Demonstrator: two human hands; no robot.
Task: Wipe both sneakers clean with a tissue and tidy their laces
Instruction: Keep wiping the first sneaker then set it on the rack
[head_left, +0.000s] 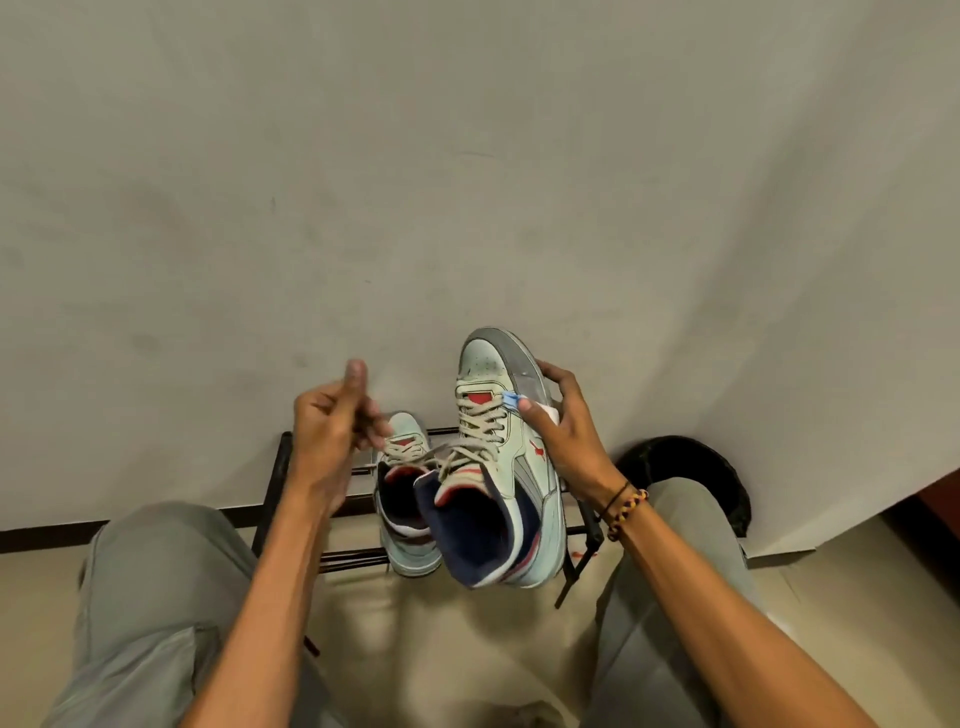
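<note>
Two pale mint sneakers are showing in front of the seated person, against a plain wall. One sneaker (506, 457) is being held up, toe pointing at the wall, by the right hand (563, 431), whose fingers (553, 371) are curling around the sole side while the thumb is pressing a white-and-blue tissue (530, 408) against the upper beside the laces (480, 431). The other sneaker (405, 493) is sitting lower, on a black metal rack (275, 467), just left of the raised one and partly hidden behind it. The left hand (332, 436) is hovering above it, its fingers (371, 421) pinching together near that shoe's laces; whether they are actually gripping a lace, I cannot tell. Beaded bracelets (626, 506) are circling the right wrist, and a dark bin (691, 467) is standing beyond it.
</note>
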